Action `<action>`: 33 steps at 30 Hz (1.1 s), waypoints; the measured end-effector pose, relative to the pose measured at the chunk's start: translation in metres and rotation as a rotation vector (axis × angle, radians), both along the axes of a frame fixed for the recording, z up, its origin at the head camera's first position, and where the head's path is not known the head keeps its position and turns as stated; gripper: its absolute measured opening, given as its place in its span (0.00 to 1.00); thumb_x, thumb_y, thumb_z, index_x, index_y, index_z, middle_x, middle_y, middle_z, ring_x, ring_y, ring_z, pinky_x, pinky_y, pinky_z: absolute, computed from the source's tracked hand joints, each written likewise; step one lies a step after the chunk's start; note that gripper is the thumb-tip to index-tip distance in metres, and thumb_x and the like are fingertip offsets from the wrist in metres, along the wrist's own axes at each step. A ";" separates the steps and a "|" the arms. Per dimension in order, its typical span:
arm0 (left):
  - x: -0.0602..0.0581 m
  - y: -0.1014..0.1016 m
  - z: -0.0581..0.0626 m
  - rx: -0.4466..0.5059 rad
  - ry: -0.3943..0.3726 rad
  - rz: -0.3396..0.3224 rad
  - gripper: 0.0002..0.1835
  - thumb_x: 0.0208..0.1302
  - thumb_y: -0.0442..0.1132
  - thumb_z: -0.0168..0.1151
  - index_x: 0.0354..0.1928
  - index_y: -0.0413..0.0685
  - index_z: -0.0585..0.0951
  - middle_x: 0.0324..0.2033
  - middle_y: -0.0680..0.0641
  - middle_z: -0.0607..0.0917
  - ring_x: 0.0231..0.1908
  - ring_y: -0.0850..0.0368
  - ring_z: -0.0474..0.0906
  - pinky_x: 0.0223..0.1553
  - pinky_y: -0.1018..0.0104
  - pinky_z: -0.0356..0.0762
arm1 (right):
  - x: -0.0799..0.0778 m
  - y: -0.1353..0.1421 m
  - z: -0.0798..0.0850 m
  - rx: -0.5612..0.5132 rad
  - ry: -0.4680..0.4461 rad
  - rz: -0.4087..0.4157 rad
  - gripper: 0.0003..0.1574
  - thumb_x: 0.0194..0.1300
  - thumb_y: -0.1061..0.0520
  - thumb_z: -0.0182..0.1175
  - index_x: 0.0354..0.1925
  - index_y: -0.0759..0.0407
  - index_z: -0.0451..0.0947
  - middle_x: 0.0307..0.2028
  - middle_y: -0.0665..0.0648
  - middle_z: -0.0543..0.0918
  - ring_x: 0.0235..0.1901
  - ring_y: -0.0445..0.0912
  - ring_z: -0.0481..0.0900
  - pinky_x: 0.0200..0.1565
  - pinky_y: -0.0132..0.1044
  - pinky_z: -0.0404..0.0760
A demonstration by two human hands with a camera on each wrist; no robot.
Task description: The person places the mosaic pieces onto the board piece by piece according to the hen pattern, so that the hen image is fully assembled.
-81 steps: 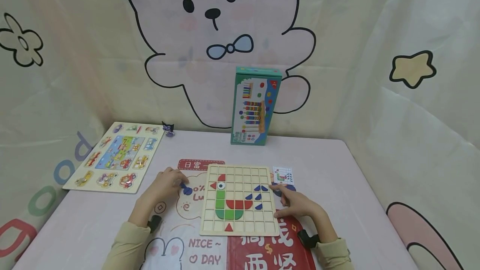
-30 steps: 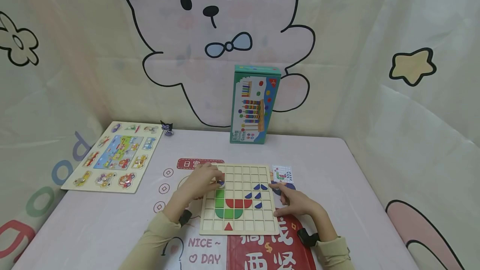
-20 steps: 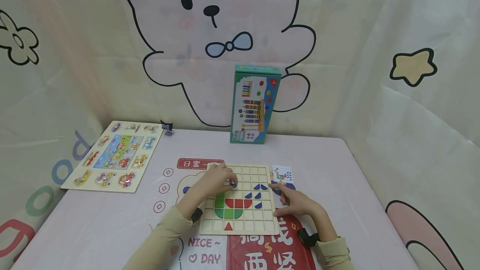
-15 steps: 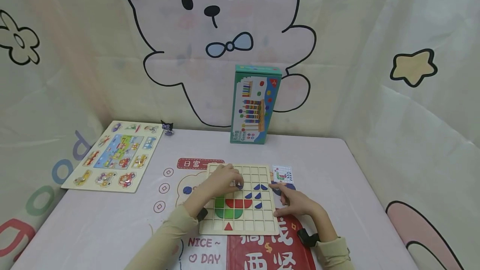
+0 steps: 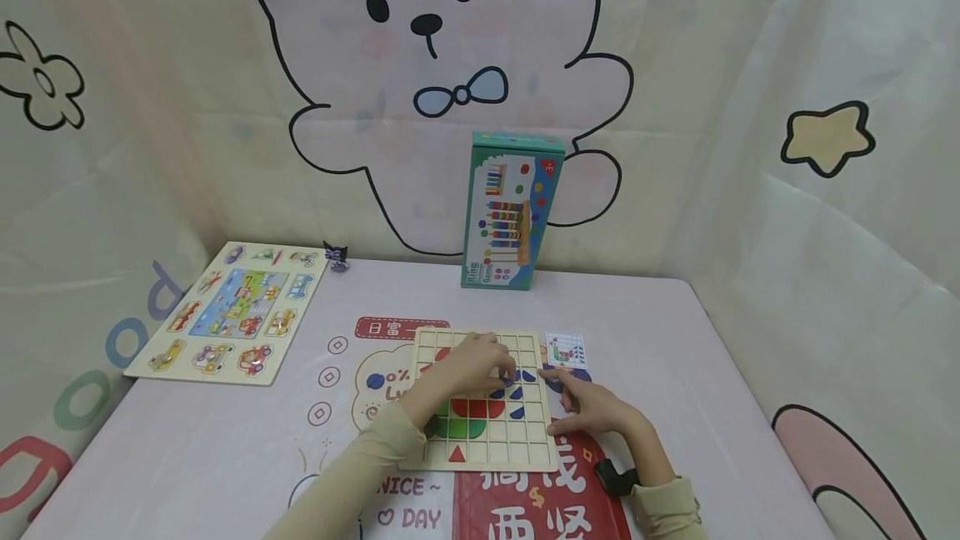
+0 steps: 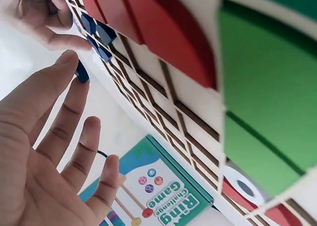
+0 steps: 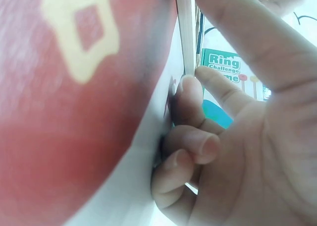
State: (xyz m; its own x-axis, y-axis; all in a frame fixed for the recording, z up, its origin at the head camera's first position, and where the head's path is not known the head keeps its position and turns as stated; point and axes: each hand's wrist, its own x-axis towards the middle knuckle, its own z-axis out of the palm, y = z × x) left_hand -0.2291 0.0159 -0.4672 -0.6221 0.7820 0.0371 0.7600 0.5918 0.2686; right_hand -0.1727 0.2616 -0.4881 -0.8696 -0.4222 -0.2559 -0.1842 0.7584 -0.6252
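Observation:
A cream grid board lies on the table with red pieces, green pieces and a red triangle. Several small blue pieces sit in its right-hand cells. Over these cells, my left hand pinches one small blue mosaic piece between thumb and a fingertip, its other fingers loosely bent. At the board's right edge, my right hand touches the side with extended thumb and index finger spread apart; its remaining fingers are bent beside the edge.
A small pattern card lies past the board's top right corner. Behind stands a green ring game box. A vehicle puzzle board and a small dark figurine are at the back left. Printed sheets lie beneath the board.
My left hand, with the blue piece, has come from left of the board, across its upper part, to the blue pieces at right. My right hand has stayed at the edge.

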 end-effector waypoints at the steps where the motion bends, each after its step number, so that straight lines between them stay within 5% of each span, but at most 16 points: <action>1: 0.000 0.003 0.000 -0.002 0.001 -0.007 0.06 0.56 0.47 0.66 0.37 0.64 0.84 0.31 0.65 0.81 0.39 0.64 0.69 0.51 0.59 0.66 | 0.000 0.000 0.000 -0.001 0.000 0.000 0.54 0.45 0.41 0.71 0.67 0.48 0.59 0.28 0.54 0.68 0.23 0.41 0.64 0.22 0.31 0.67; 18: -0.007 0.046 -0.006 -0.065 -0.030 -0.020 0.07 0.52 0.45 0.68 0.35 0.66 0.85 0.28 0.67 0.81 0.34 0.66 0.67 0.46 0.65 0.64 | 0.001 0.001 0.000 -0.024 -0.005 0.006 0.53 0.46 0.43 0.70 0.66 0.54 0.59 0.27 0.53 0.69 0.23 0.40 0.65 0.23 0.30 0.67; 33: -0.002 0.048 -0.005 -0.118 -0.082 -0.019 0.08 0.51 0.47 0.68 0.36 0.66 0.86 0.31 0.65 0.82 0.37 0.65 0.68 0.48 0.64 0.63 | 0.000 0.001 0.000 -0.017 -0.008 0.004 0.52 0.46 0.42 0.70 0.66 0.51 0.59 0.27 0.54 0.69 0.23 0.40 0.65 0.23 0.30 0.67</action>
